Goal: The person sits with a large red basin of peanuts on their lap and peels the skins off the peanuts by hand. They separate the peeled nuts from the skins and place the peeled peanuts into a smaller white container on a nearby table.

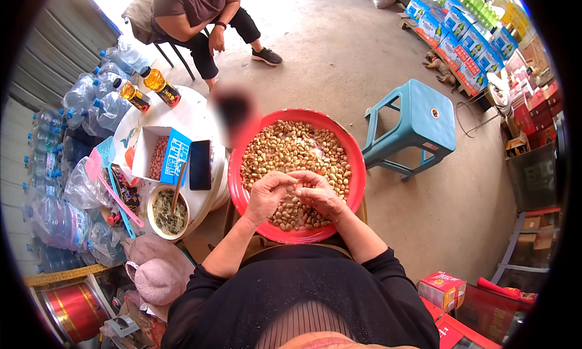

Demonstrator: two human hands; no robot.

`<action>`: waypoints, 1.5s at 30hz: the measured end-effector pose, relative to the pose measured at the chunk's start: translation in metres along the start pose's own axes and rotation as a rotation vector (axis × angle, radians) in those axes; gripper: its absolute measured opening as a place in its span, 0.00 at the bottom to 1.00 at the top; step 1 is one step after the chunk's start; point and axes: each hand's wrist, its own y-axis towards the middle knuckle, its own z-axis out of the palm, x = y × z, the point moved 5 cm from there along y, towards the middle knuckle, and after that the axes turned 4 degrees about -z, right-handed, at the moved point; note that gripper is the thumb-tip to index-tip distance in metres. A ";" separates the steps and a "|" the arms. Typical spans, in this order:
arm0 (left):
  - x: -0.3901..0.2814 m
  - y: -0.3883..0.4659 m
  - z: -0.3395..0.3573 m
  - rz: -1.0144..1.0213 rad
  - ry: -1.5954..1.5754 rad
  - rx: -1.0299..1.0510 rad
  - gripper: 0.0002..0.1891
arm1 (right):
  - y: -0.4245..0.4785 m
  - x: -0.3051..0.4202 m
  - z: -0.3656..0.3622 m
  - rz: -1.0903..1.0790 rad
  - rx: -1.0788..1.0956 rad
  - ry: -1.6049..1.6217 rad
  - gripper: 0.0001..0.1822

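Note:
A red basin (357, 167) in front of my body holds many peanuts in their shells (291, 147), seemingly mixed with shell pieces. Over its near half, my left hand (271, 195) and my right hand (318, 194) meet with thumbs and fingers pinched together. Whatever is between the fingertips is too small and covered to make out. On the white round table (200, 115) to the left, an open box (152, 137) contains pinkish shelled peanuts (159, 157). Beside the box lies a dark-screened phone (200, 165).
A bowl of food (169, 211) with chopsticks, two drink bottles (161, 86) and fly swatters (117, 185) are at left. A blue plastic stool (411, 126) stands right of the basin. A seated person (195, 22) faces me; a dog (440, 69) lies by stacked cartons (459, 40).

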 end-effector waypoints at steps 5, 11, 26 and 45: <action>0.007 -0.002 0.000 -0.208 -0.123 -0.049 0.07 | 0.002 -0.007 -0.013 -0.062 -0.010 -0.054 0.25; -0.002 -0.001 0.011 0.041 0.156 -0.067 0.07 | 0.009 -0.013 -0.009 -0.121 0.043 -0.015 0.18; -0.003 0.005 0.012 0.050 0.178 -0.048 0.04 | 0.005 -0.013 -0.018 -0.055 -0.039 -0.060 0.13; -0.040 -0.002 0.005 0.363 0.642 -0.131 0.07 | 0.001 -0.009 0.004 0.049 -0.008 -0.030 0.12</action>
